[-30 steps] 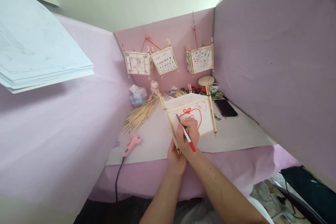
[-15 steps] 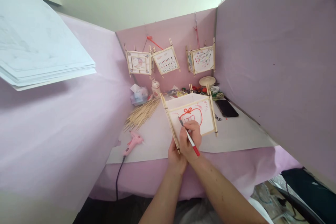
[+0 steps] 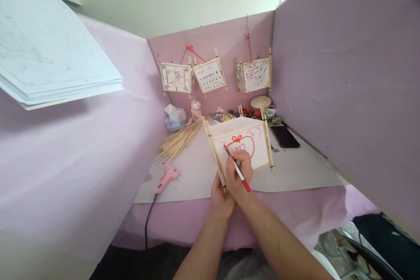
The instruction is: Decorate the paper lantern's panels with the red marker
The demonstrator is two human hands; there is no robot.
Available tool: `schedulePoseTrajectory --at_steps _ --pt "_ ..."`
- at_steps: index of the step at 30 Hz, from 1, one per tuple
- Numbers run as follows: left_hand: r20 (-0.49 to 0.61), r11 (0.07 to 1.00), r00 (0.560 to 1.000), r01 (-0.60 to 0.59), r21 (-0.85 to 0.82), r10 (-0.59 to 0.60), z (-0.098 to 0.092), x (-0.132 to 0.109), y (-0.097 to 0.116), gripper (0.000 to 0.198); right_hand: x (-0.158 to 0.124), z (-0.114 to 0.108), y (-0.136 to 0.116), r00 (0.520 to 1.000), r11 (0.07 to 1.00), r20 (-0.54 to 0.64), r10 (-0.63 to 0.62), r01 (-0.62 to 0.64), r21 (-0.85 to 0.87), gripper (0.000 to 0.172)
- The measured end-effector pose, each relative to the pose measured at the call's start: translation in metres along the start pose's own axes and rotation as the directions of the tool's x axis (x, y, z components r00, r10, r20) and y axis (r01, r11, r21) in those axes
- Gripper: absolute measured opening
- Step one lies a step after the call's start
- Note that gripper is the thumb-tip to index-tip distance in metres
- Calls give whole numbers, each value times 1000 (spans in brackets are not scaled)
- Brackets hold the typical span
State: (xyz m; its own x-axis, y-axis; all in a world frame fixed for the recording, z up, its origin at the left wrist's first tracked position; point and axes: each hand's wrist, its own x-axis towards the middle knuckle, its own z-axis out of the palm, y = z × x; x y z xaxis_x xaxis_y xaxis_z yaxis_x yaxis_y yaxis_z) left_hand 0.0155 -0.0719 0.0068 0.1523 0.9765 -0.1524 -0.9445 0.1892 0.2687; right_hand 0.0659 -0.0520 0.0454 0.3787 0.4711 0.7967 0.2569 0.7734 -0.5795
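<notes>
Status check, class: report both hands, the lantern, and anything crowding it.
Right hand grips red pen, tip on lantern panel. Left hand steadies the frame's near corner. Bamboo sticks and glue gun lie apart, left.

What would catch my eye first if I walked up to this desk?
A paper lantern with a bamboo frame stands mid-desk; the right hand draws on it with a red marker while the left hand steadies its corner. Three finished lanterns hang on the pink back wall.
</notes>
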Motion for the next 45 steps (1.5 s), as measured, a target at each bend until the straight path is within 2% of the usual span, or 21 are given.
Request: schedulePoseTrajectory --at_steps 5,12,16,21,25,29,35,38,42,45 --pt "3 1000 1000 8 -13 -7 -1 0 0 41 -2 4 -8 997 998 -63 38 -35 46 13" --pt "33 1000 999 10 19 -11 -1 -1 0 43 2 4 -9 997 998 -61 52 -49 50 10" --pt "84 1000 996 8 6 -8 4 -4 0 44 5 2 -5 1000 999 -19 -5 6 53 10" --pt "73 1000 997 -16 -2 16 10 -7 0 44 5 -2 1 992 994 77 -99 95 61 12" --pt "74 1000 997 -20 8 19 8 -5 0 44 4 -4 -2 999 995 47 -24 19 102 10" --pt "-17 1000 1000 -11 11 11 2 0 0 41 4 -4 -2 999 988 -30 24 -19 153 9" --pt "-36 999 999 -18 34 19 -3 4 0 42 5 -1 -7 982 981 -98 162 -150 119 2" --pt "-47 999 999 -14 29 15 -3 3 -1 41 7 -1 -14 971 970 -85 222 -211 118 1" --pt "-72 1000 997 -7 12 7 0 1 -1 41 8 -2 -16 973 970 -54 225 -218 104 2" --pt "-15 1000 1000 -4 8 4 1 0 -1 43 7 -3 -11 985 979 -14 172 -169 117 5"
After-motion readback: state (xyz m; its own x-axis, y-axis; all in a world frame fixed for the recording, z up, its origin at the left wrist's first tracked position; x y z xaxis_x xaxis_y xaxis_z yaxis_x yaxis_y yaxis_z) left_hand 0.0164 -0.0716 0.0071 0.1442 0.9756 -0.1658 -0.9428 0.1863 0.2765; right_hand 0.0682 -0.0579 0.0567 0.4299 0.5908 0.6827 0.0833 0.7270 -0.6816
